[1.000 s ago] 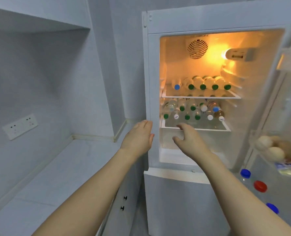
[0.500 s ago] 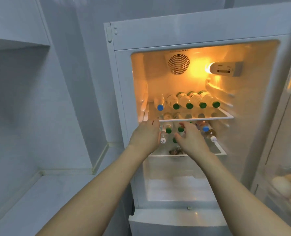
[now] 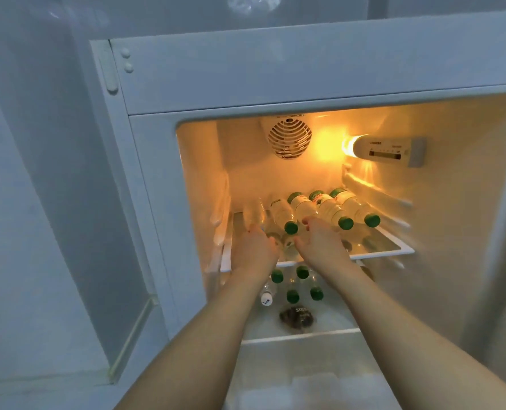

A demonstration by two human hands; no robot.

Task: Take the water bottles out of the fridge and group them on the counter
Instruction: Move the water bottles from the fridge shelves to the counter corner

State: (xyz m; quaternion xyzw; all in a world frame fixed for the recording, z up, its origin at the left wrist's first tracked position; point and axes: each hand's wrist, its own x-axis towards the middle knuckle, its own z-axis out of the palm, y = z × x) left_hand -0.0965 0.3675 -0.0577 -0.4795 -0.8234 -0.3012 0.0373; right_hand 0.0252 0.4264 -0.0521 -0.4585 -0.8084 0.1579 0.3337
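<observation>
My left hand (image 3: 253, 250) and right hand (image 3: 320, 242) reach among the green-capped bottles (image 3: 333, 208) on the fridge's upper shelf (image 3: 394, 251); grips hidden, labels unreadable.

Bottles (image 3: 331, 209) flat on fridge shelf (image 3: 394, 252)

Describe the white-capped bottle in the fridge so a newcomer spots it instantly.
Look inside the open fridge, on the lower shelf beneath both arms. The white-capped bottle lies at the left of that cluster, beside the left forearm. Every other cap visible near it is green.
</observation>
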